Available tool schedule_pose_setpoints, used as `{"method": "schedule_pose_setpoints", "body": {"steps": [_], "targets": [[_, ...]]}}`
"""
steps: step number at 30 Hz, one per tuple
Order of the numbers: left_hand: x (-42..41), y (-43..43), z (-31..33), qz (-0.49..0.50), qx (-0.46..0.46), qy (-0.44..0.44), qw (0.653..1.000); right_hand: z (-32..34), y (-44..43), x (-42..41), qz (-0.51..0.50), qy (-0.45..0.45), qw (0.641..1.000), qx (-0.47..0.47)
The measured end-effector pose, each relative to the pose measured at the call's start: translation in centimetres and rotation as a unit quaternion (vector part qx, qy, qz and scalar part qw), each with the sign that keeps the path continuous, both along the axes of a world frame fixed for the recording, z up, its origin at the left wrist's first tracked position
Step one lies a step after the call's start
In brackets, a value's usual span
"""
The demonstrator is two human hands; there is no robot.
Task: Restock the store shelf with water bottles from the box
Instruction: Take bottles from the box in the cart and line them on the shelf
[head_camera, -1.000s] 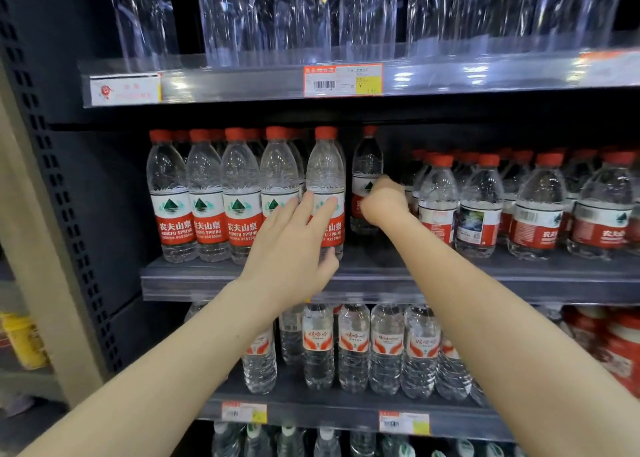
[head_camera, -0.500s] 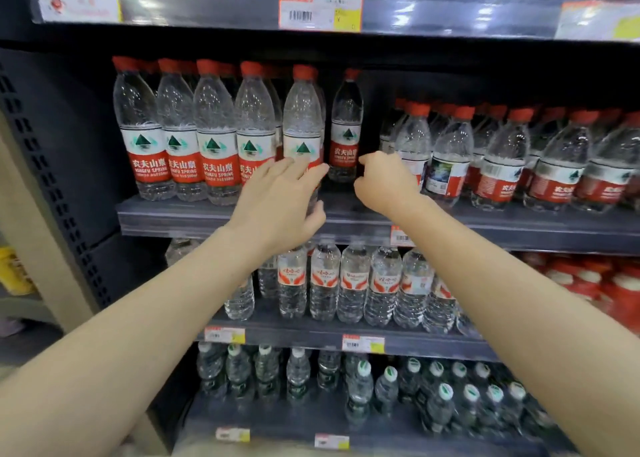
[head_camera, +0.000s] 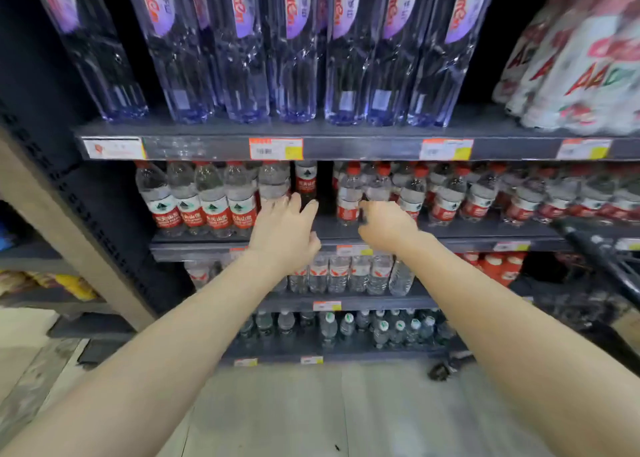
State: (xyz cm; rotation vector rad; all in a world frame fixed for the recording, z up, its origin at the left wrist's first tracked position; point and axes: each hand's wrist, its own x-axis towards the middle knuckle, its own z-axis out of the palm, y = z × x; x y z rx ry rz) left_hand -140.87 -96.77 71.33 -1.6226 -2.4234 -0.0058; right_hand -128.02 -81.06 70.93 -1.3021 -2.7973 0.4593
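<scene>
Red-labelled water bottles (head_camera: 211, 200) stand in rows on the middle shelf (head_camera: 450, 237). One bottle (head_camera: 305, 181) stands alone, further back, in a gap between the rows. My left hand (head_camera: 284, 231) is stretched out with straight fingers in front of the front bottle (head_camera: 273, 183) beside that gap; whether it touches the bottle I cannot tell. My right hand (head_camera: 386, 224) hovers at the shelf edge right of the gap, its fingers loosely curled and holding nothing. The box is out of view.
Tall clear bottles with purple labels (head_camera: 294, 58) fill the top shelf, with wrapped packs (head_camera: 571, 69) to their right. Smaller bottles (head_camera: 346, 276) fill the lower shelves. A dark bar (head_camera: 595, 249) juts in at the right. Grey floor (head_camera: 311, 404) lies below.
Both hands have drawn back from the shelf. My right hand came out of the gap, leaving the lone bottle there. The view has pulled back and now shows the top shelf and the floor.
</scene>
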Motion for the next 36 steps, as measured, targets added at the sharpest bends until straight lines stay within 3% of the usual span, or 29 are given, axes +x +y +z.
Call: {"method": "schedule_pose_setpoints", "body": {"steps": [5, 12, 20, 27, 36], "targets": [[8.4, -0.7, 10.1, -0.016, -0.038, -0.043, 0.998, 9.4, -2.9, 9.6, -0.008, -0.044, 0.999, -0.020], [18.7, -1.2, 20.9, -0.036, -0.020, -0.010, 0.999, 19.5, -3.1, 20.1, 0.016, -0.042, 0.999, 0.000], [25.5, -5.8, 24.5, 0.035, 0.017, -0.031, 0.999, 24.1, -4.6, 25.6, 0.097, -0.036, 0.994, 0.034], [24.2, -14.5, 25.1, 0.165, 0.017, -0.031, 0.986, 24.5, -11.0, 22.1, 0.193, -0.032, 0.981, 0.007], [14.8, -29.4, 20.8, 0.309, 0.017, -0.075, 0.948, 21.7, -24.5, 9.1, 0.331, -0.036, 0.943, -0.015]]}}
